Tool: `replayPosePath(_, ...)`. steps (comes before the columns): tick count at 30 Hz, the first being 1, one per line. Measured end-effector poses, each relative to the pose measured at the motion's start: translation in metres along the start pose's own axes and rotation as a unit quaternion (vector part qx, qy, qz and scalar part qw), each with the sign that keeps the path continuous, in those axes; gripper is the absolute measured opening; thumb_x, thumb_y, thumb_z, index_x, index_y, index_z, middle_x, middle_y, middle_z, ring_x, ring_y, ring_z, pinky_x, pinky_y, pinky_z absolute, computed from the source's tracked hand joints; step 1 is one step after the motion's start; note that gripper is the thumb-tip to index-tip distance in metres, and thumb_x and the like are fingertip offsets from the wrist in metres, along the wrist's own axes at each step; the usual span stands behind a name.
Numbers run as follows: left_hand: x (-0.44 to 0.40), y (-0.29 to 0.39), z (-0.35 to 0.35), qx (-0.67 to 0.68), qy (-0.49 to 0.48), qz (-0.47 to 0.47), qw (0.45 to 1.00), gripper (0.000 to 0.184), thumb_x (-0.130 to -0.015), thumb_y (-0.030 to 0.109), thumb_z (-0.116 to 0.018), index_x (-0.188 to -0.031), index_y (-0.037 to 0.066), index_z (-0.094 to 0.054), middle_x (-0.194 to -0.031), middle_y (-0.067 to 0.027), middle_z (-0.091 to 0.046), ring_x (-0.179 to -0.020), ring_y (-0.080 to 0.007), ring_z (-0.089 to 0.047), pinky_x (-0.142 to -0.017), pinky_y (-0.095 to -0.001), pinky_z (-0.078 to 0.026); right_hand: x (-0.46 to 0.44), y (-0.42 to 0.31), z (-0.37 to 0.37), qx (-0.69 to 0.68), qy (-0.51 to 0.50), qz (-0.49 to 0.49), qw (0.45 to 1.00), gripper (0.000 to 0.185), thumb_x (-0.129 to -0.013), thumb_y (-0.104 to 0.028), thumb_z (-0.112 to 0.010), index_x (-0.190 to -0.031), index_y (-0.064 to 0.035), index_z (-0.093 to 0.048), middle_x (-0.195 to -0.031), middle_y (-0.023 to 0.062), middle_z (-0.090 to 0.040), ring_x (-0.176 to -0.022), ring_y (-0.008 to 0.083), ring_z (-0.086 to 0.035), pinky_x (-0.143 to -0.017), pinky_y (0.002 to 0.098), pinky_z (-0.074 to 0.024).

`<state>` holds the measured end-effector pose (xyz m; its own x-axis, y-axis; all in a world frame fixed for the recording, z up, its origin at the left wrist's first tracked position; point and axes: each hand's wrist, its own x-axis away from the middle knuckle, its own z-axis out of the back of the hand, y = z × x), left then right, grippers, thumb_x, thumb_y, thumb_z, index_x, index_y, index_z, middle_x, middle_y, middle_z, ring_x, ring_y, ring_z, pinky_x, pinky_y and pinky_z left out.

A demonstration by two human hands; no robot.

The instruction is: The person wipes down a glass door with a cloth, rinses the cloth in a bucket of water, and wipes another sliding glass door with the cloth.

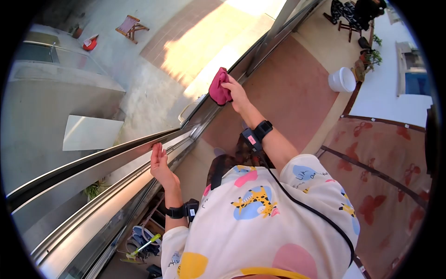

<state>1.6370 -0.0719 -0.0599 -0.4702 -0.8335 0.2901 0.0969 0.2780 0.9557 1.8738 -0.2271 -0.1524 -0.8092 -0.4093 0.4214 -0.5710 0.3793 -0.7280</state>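
My right hand (236, 94) clutches crimson cloth (219, 87) at the long dark metal rail (201, 110), far-right of my empty left hand (162, 168).

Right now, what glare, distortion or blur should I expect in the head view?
Head view: glare washes out the sunlit paving towards the top; strong fisheye, with black corners and the metal rail bowed; right hand, pink cloth and left hand show no obvious blur.
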Motion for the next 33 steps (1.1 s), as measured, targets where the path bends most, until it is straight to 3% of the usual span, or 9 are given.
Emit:
replayPosePath(11,-0.019,-0.003,0.027,0.016,-0.175,0.048,0.983,0.036,-0.086,-0.006,-0.049,-0.121,-0.003,-0.056,-0.127,-0.0119,-0.055,-0.118,-0.0197,-0.052,-0.096,-0.0299,-0.042,0.073,0.053,-0.048,0.111,0.062,-0.086,0.988,0.024,-0.084,-0.019,-0.058,-0.104,-0.0059,-0.056,-0.095,0.0062,-0.062,-0.085,0.0146,-0.060,-0.076,0.0281,-0.0484)
replayPosePath(15,-0.018,0.005,0.025,0.022,-0.181,0.115,0.976,0.042,-0.096,0.020,-0.049,-0.132,-0.001,-0.045,-0.134,-0.0124,-0.047,-0.124,-0.0194,-0.045,-0.100,-0.0346,-0.038,0.114,0.027,-0.081,0.103,-0.079,-0.167,0.977,0.023,-0.085,-0.019,-0.058,-0.105,-0.0078,-0.057,-0.091,0.0032,-0.062,-0.080,0.0117,-0.060,-0.071,0.0250,-0.0481)
replayPosePath(18,-0.021,-0.008,0.028,0.143,-0.327,0.234,0.904,0.058,-0.096,0.042,-0.046,-0.137,0.002,-0.037,-0.134,-0.0106,-0.047,-0.120,-0.0205,-0.047,-0.098,-0.0316,-0.040,0.124,0.030,-0.105,0.127,-0.130,-0.144,0.973,0.022,-0.085,-0.017,-0.059,-0.105,-0.0080,-0.055,-0.095,0.0005,-0.058,-0.088,0.0087,-0.054,-0.077,0.0222,-0.0446)
replayPosePath(19,-0.015,-0.005,0.031,0.187,-0.305,0.293,0.887,0.057,-0.095,0.040,-0.050,-0.136,0.002,-0.038,-0.131,-0.0099,-0.049,-0.116,-0.0204,-0.051,-0.096,-0.0309,-0.042,0.124,0.036,-0.109,0.168,-0.159,-0.083,0.969,0.022,-0.087,-0.019,-0.059,-0.106,-0.0076,-0.056,-0.096,0.0007,-0.058,-0.090,0.0088,-0.054,-0.078,0.0238,-0.0451)
replayPosePath(21,-0.002,-0.002,0.017,0.119,-0.227,0.174,0.951,0.050,-0.092,0.028,-0.058,-0.131,0.001,-0.042,-0.122,-0.0086,-0.055,-0.107,-0.0189,-0.056,-0.089,-0.0306,-0.047,0.133,0.027,-0.124,0.316,-0.175,0.065,0.930,0.028,-0.085,-0.023,-0.062,-0.109,-0.0087,-0.058,-0.099,0.0051,-0.060,-0.086,0.0170,-0.059,-0.080,0.0273,-0.0465)
replayPosePath(24,-0.002,0.008,0.023,0.114,-0.093,0.106,0.983,0.041,-0.089,0.012,-0.061,-0.125,0.002,-0.046,-0.115,-0.0095,-0.057,-0.103,-0.0198,-0.058,-0.088,-0.0316,-0.049,0.138,0.024,-0.136,0.471,-0.206,0.361,0.778,0.041,-0.081,-0.028,-0.068,-0.116,-0.0105,-0.056,-0.113,0.0089,-0.055,-0.104,0.0304,-0.053,-0.085,0.0362,-0.0467)
replayPosePath(26,-0.002,0.033,0.027,0.093,0.004,0.007,0.996,0.037,-0.089,0.010,-0.059,-0.124,0.002,-0.046,-0.114,-0.0106,-0.057,-0.102,-0.0206,-0.059,-0.089,-0.0336,-0.049,0.137,0.007,-0.140,0.441,-0.147,0.378,0.801,0.050,-0.079,-0.025,-0.070,-0.122,-0.0082,-0.051,-0.122,0.0122,-0.051,-0.110,0.0295,-0.052,-0.088,0.0365,-0.0469)
replayPosePath(29,-0.024,0.056,0.020,0.113,-0.021,-0.128,0.985,0.034,-0.090,0.007,-0.056,-0.123,0.002,-0.048,-0.115,-0.0084,-0.057,-0.102,-0.0184,-0.058,-0.090,-0.0301,-0.045,0.136,-0.015,-0.156,0.384,-0.097,0.462,0.794,0.067,-0.077,-0.027,-0.072,-0.132,-0.0061,-0.040,-0.136,0.0185,-0.039,-0.122,0.0334,-0.044,-0.095,0.0386,-0.0431)
replayPosePath(33,-0.050,0.061,0.003,0.188,-0.173,-0.043,0.966,0.044,-0.087,0.002,-0.055,-0.129,0.004,-0.042,-0.118,-0.0056,-0.053,-0.109,-0.0151,-0.051,-0.092,-0.0286,-0.041,0.143,-0.027,-0.194,0.376,-0.125,0.564,0.724,0.094,-0.074,-0.036,-0.075,-0.145,-0.0086,-0.021,-0.149,0.0262,-0.013,-0.138,0.0429,-0.015,-0.109,0.0494,-0.0236)
